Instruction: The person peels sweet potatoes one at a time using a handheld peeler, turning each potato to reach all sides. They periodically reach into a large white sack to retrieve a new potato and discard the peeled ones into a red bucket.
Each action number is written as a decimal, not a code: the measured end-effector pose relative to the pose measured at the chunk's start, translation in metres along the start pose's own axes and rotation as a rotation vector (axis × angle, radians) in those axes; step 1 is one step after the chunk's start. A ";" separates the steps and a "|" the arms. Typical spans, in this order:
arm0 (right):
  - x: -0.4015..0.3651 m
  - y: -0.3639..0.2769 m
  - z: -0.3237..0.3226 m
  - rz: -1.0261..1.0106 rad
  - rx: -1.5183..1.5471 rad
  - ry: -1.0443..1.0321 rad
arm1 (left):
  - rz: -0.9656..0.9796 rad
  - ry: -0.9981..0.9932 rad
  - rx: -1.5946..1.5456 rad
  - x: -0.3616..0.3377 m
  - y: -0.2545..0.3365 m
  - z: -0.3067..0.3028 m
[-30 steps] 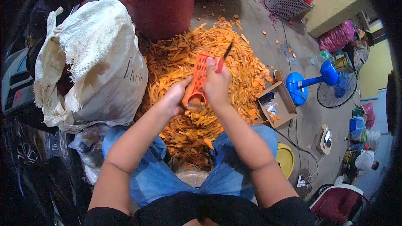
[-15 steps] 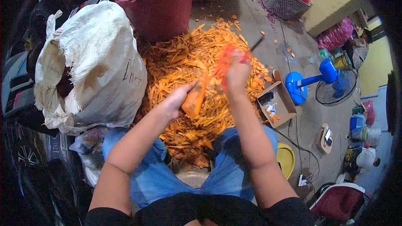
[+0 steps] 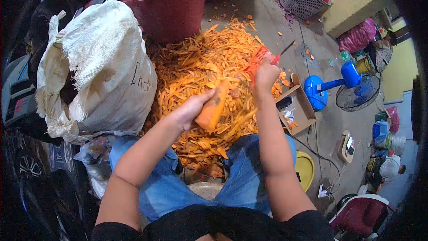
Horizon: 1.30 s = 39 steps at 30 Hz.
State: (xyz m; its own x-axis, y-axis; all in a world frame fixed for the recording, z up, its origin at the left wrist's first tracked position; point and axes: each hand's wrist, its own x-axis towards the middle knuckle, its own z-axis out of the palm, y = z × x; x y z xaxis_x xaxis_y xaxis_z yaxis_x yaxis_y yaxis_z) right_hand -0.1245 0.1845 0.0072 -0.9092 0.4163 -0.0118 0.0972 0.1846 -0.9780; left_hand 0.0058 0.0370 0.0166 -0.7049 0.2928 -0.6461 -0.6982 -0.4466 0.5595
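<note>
My left hand (image 3: 191, 109) is closed round a thick, partly peeled carrot (image 3: 212, 112), its blunt orange end towards me. To the right and a little farther away, my right hand (image 3: 266, 76) grips a red peeler (image 3: 255, 62) with a slotted plastic body. A dark, narrow blade (image 3: 287, 48) sticks out to the right of the same hand. The peeler is apart from the carrot. Beneath both hands spreads a big heap of orange peelings (image 3: 196, 71). A blurred strip of peel (image 3: 244, 117) hangs in the air near my right forearm.
A white woven sack (image 3: 107, 62) stands at left, beside a large red tub (image 3: 165, 9). On the right are a cardboard box (image 3: 299, 107), a blue fan (image 3: 350, 80), cables and a yellow lid (image 3: 304, 169). Farther back stands a grey basket (image 3: 303, 0). Another person (image 3: 390, 168) is at far right.
My right hand has moved right with the peeler, away from the carrot. The carrot has shifted slightly right in my left hand. A loose strip of peel now shows in the air.
</note>
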 end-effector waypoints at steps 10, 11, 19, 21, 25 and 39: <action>-0.060 -0.003 0.025 -0.419 -0.135 -0.181 | 0.079 0.021 -0.039 0.007 -0.008 -0.005; -0.042 -0.003 0.021 -0.378 -0.171 -0.103 | 0.026 -0.004 0.052 0.003 -0.008 -0.002; -0.042 -0.019 0.011 -0.165 0.109 -0.163 | 0.044 0.131 -0.083 0.007 0.005 -0.001; -0.074 -0.012 0.021 -0.374 0.116 -0.302 | 0.078 0.107 -0.113 0.016 0.001 -0.010; -0.094 -0.014 0.023 -0.388 -0.107 -0.383 | 0.165 0.066 -0.043 0.014 -0.001 -0.011; -0.038 -0.021 0.013 -0.050 0.182 -0.090 | 0.002 0.101 -0.121 0.001 0.010 -0.004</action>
State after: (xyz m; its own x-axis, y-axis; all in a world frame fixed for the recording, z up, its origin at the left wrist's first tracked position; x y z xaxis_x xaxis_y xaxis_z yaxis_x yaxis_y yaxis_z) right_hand -0.0978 0.1532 0.0258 -0.9444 0.3277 0.0272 -0.0164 0.0358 -0.9992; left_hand -0.0013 0.0296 0.0189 -0.6860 0.2076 -0.6974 -0.6723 -0.5473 0.4984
